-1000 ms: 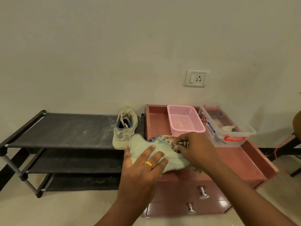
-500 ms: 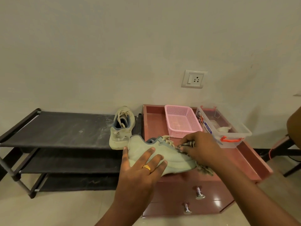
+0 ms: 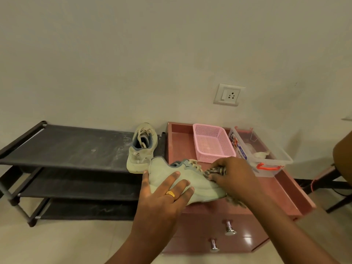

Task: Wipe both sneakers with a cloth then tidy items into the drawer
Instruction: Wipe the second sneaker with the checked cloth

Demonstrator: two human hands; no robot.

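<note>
Fingers [image 3: 177, 182] of the left hand [image 3: 162, 202] lie spread and fairly straight over the heel end of one sneaker [image 3: 200, 184]. They press it down on its side near the front left corner of the drawer unit [image 3: 181, 141]. The right hand [image 3: 234, 178] grips a patterned cloth [image 3: 216, 171] against the laced side, so wiping of this shoe looks under way. The other sneaker [image 3: 142, 149] stands at the right end of the shoe rack [image 3: 66, 147], on its top shelf. Its heel looks marked, so it probably awaits wiping. A pink basket [image 3: 211, 143] and clear box [image 3: 266, 149] sit towards the back edge. The drawers [image 3: 200, 225] are closed, so tidying remains.
</note>
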